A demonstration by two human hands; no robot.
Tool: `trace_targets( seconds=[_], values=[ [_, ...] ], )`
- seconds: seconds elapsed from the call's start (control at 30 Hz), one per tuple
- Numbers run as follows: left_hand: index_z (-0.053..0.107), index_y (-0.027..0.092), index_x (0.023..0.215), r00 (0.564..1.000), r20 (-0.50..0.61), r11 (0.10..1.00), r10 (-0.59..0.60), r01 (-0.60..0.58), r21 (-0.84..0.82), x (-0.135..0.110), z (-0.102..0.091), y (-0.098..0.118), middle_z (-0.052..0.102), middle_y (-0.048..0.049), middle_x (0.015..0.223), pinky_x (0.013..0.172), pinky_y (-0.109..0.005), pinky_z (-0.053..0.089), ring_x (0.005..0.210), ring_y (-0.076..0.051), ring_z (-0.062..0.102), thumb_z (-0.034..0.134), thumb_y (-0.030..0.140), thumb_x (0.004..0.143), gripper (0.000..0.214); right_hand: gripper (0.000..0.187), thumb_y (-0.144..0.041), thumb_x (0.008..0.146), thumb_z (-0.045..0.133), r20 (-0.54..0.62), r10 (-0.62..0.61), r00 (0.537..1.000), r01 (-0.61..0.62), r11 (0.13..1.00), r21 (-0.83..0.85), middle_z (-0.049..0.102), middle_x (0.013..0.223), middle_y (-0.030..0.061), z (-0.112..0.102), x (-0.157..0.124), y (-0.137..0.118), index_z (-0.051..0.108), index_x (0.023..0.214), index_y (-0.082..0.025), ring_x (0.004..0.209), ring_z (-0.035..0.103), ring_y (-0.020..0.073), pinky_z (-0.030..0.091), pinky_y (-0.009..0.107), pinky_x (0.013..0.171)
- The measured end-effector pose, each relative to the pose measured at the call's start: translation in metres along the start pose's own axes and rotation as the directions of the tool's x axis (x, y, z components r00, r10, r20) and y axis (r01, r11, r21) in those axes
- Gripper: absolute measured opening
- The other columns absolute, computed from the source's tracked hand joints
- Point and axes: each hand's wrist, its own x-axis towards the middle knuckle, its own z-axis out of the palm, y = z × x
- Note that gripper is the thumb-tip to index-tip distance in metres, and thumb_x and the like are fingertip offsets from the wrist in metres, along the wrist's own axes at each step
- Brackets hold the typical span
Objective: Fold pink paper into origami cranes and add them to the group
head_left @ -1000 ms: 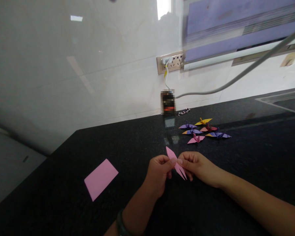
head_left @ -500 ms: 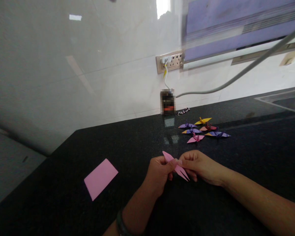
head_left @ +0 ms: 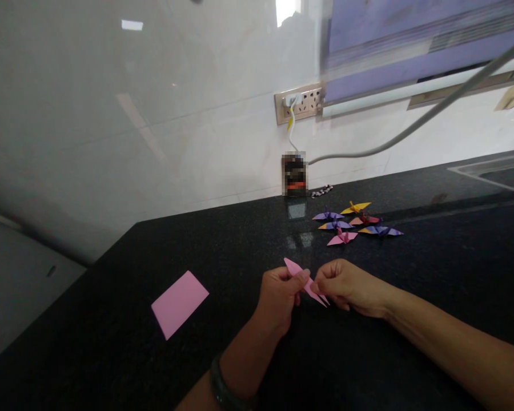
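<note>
One folded pink paper slants, pointing far-left.

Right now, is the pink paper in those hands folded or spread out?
Folded: the held pink paper is narrow and pointed, split at its lower end.

Countertop: black, speckled, glossy. Pink paper rectangle flat at left, well apart from other items. Right of centre: six origami cranes, closely grouped; one yellow, one pink, one reddish, three mainly purple. Beaded strand near rear edge, beside dark pixelated object.
</note>
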Motion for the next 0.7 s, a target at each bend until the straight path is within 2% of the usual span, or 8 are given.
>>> trace_targets(
  seconds=[0.17,0.27,0.43,0.6,0.7],
  values=[
    [0.054,0.012,0.053,1.0,-0.024,1.0,0.016,-0.016,-0.008,0.001,-0.002,0.0,0.043,0.0036,0.042,0.036,-0.019,0.02,0.035,-0.003,0.032,0.064,0.038,0.06,0.029,0.012,-0.017,0.062,0.052,-0.005,0.035,0.999,-0.035,0.999,0.027,0.04,0.04,-0.0082,0.001,0.0,0.0,0.047,0.051,-0.015,0.029,0.024,0.0007,0.015,0.015,0.028],
    [0.051,0.012,0.052,0.996,-0.077,0.997,0.032,-0.036,-0.061,0.006,-0.009,0.004,0.043,0.0038,0.044,0.037,-0.019,0.021,0.036,-0.003,0.032,0.064,0.037,0.06,0.029,0.009,-0.013,0.06,0.05,-0.017,0.044,0.999,-0.043,0.999,0.031,0.038,0.039,-0.0086,0.003,-0.001,0.0,0.048,0.051,-0.014,0.029,0.024,0.0008,0.015,0.015,0.027],
    [0.05,0.011,0.055,0.985,-0.172,0.988,0.031,-0.057,-0.147,0.014,-0.018,0.009,0.045,0.0036,0.047,0.036,-0.017,0.021,0.036,-0.002,0.031,0.064,0.033,0.061,0.027,0.009,-0.012,0.061,0.05,0.02,0.056,0.998,-0.056,0.998,0.024,0.046,0.045,-0.0056,0.001,-0.001,0.001,0.051,0.053,-0.013,0.029,0.026,0.0004,0.015,0.014,0.027],
    [0.049,0.012,0.054,0.993,-0.119,0.994,0.002,-0.016,-0.109,0.01,-0.014,0.006,0.043,0.0038,0.045,0.035,-0.018,0.02,0.035,-0.003,0.031,0.062,0.037,0.061,0.029,0.03,-0.041,0.072,0.05,0.011,0.029,1.0,-0.03,0.99,0.134,0.044,0.044,-0.0054,0.0,0.001,0.0,0.055,0.063,-0.013,0.032,0.032,0.0031,0.025,0.015,0.03],
    [0.05,0.012,0.051,0.998,-0.064,0.999,-0.003,0.001,-0.034,0.005,-0.008,0.002,0.043,0.0039,0.042,0.034,-0.019,0.018,0.033,-0.003,0.03,0.062,0.041,0.061,0.033,0.031,-0.042,0.069,0.054,0.057,0.024,0.998,-0.03,0.993,0.116,0.044,0.044,-0.0049,0.005,0.0,0.001,0.052,0.057,-0.013,0.034,0.033,0.003,0.026,0.015,0.031]
  ],
)
